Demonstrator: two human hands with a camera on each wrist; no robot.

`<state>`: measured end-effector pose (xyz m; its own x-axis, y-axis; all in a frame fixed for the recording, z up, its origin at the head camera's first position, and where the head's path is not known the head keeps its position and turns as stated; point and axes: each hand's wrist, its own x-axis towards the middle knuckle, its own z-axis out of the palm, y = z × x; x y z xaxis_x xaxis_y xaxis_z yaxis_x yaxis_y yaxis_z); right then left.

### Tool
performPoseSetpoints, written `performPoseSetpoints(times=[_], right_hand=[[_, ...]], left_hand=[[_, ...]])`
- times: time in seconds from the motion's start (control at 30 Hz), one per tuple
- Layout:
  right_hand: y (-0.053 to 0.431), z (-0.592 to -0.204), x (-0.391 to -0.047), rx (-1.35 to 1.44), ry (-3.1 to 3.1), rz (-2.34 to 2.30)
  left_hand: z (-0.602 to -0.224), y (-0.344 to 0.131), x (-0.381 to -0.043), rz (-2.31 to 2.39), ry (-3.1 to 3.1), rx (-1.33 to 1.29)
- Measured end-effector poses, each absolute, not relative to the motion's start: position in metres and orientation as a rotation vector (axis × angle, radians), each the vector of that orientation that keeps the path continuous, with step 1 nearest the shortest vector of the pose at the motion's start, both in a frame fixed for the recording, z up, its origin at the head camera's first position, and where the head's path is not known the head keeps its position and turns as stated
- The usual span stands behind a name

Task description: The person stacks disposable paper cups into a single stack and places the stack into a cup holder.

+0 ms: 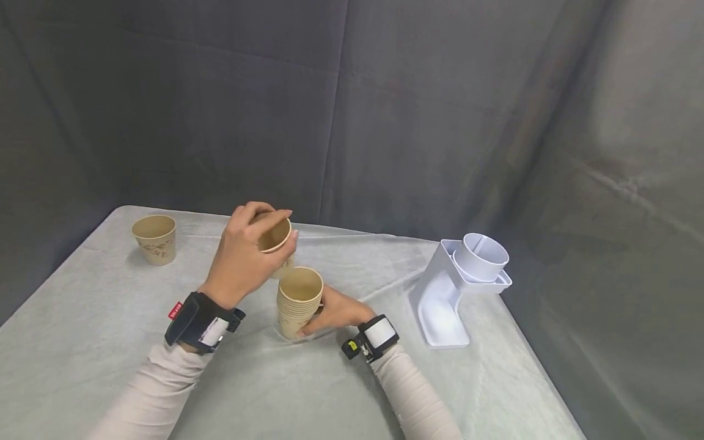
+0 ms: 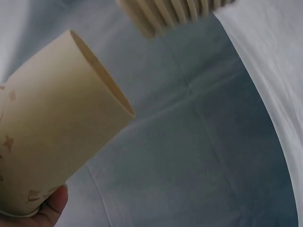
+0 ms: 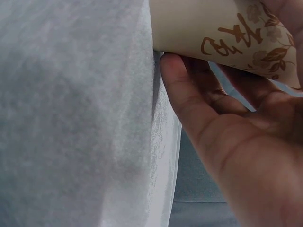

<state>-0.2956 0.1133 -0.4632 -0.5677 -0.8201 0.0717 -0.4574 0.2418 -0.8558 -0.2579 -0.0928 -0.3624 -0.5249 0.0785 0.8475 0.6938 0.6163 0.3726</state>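
My left hand (image 1: 245,253) holds a single beige paper cup (image 1: 275,239) by its rim, just behind and left of a stack of paper cups (image 1: 297,308). In the left wrist view a finger curls at that cup's (image 2: 61,118) lip, and its base points away. Whether its base touches the table is hidden. My right hand (image 1: 338,308) grips the stack low on its right side. Seen from the right wrist, the thumb and fingers lie around the lowest cup (image 3: 222,38), printed with brown writing and flowers.
Another paper cup (image 1: 156,241) stands upright at the back left of the cloth-covered table (image 1: 247,391). On the right is a white plastic stand (image 1: 442,308) with a round cylinder (image 1: 481,260) on top and a curved chute. Grey curtains (image 1: 264,110) surround the table.
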Motion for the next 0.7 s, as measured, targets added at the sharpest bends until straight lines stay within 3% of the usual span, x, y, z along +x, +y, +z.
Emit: performPoseSetpoints(times=[0.7], right_hand=[[0.115,-0.462,-0.297,-1.183,2.123,-1.219]], left_hand=[[-0.401,-0.051,-0.262,-0.688,-2.149,-0.771]])
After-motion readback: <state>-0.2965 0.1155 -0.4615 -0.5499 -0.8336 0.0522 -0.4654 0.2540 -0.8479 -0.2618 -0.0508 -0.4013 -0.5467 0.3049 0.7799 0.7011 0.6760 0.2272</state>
